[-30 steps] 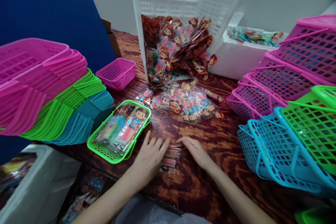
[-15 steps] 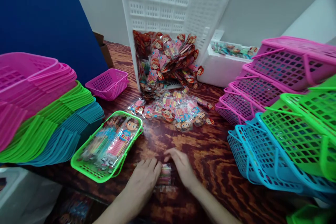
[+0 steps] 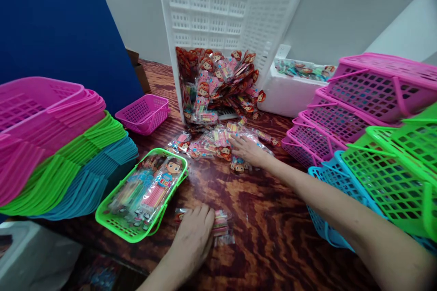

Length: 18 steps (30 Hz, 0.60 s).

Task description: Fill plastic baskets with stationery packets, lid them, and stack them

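Observation:
My left hand (image 3: 197, 232) is closed over a few small clear packets (image 3: 221, 227) with coloured sticks, pressed on the dark wood-grained table (image 3: 252, 236) near its front edge. Farther back, my right hand (image 3: 248, 150) reaches over the loose pile of packets (image 3: 205, 143), fingers spread and touching the ones on top. To the left of my left hand sits a green basket (image 3: 102, 220) with larger character packets of sticks in it. Behind the loose pile, many red-haired character packets (image 3: 205, 86) lie in a tipped white crate (image 3: 208, 4).
Stacked pink, green and blue baskets (image 3: 71, 163) stand at the left, beside a small pink basket (image 3: 145, 113). Filled baskets (image 3: 355, 104) are piled at the right. A white foam box (image 3: 290, 93) with packets is at the back right.
My right hand has moved forward from beside the front packets to the loose pile. My left hand has stayed on the front packets. The view has shifted slightly.

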Each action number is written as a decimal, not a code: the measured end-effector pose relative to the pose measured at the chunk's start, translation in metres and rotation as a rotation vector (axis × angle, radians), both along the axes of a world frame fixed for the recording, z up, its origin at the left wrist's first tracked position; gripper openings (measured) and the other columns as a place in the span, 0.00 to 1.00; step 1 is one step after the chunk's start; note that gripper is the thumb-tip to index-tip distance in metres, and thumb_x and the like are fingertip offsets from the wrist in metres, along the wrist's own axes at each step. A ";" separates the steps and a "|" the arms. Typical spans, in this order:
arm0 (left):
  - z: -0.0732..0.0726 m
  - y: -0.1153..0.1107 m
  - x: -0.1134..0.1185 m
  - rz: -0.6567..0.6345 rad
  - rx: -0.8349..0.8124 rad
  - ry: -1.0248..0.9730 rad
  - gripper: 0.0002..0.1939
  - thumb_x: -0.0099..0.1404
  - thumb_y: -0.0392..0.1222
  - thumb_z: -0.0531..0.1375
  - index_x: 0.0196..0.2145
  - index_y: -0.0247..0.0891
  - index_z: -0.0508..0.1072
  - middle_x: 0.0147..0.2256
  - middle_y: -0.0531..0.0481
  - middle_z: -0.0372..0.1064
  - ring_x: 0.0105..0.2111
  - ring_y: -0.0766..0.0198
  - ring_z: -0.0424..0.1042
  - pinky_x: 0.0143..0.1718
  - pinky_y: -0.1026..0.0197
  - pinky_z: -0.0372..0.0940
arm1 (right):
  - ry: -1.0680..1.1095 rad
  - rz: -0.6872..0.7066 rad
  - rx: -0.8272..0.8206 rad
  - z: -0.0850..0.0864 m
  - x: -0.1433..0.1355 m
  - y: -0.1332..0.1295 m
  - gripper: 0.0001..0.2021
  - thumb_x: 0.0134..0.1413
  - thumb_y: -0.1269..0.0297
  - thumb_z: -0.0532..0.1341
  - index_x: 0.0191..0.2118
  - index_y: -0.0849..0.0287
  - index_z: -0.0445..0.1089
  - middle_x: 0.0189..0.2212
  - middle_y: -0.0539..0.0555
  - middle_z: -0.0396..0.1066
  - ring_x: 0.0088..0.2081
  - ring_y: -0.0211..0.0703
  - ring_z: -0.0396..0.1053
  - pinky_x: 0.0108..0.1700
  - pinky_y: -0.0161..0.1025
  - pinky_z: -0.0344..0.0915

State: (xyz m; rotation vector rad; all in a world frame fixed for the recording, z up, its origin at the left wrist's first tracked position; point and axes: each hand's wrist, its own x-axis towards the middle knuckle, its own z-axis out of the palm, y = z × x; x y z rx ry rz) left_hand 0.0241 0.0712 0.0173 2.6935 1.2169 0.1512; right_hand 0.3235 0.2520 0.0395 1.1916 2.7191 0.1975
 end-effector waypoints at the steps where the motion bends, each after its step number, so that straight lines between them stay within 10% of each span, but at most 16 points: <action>1: 0.000 0.000 0.000 0.003 0.003 -0.005 0.14 0.64 0.32 0.54 0.47 0.38 0.68 0.46 0.42 0.68 0.45 0.50 0.66 0.49 0.49 0.62 | 0.002 -0.015 -0.008 0.002 -0.001 -0.002 0.19 0.61 0.77 0.53 0.56 0.61 0.68 0.67 0.64 0.52 0.70 0.57 0.41 0.66 0.56 0.41; 10: 0.002 -0.003 0.001 -0.018 0.002 0.008 0.16 0.65 0.33 0.53 0.51 0.35 0.67 0.46 0.40 0.67 0.45 0.50 0.66 0.49 0.48 0.62 | 0.022 -0.200 -0.182 0.011 -0.016 -0.039 0.11 0.57 0.72 0.58 0.45 0.64 0.70 0.42 0.63 0.73 0.47 0.53 0.67 0.49 0.44 0.60; 18: 0.011 -0.003 0.005 0.005 -0.089 0.027 0.15 0.65 0.34 0.54 0.49 0.35 0.66 0.46 0.41 0.66 0.46 0.50 0.64 0.50 0.48 0.61 | 0.044 -0.178 -0.288 0.010 -0.014 -0.039 0.13 0.56 0.77 0.55 0.45 0.61 0.72 0.52 0.64 0.68 0.53 0.53 0.64 0.53 0.43 0.58</action>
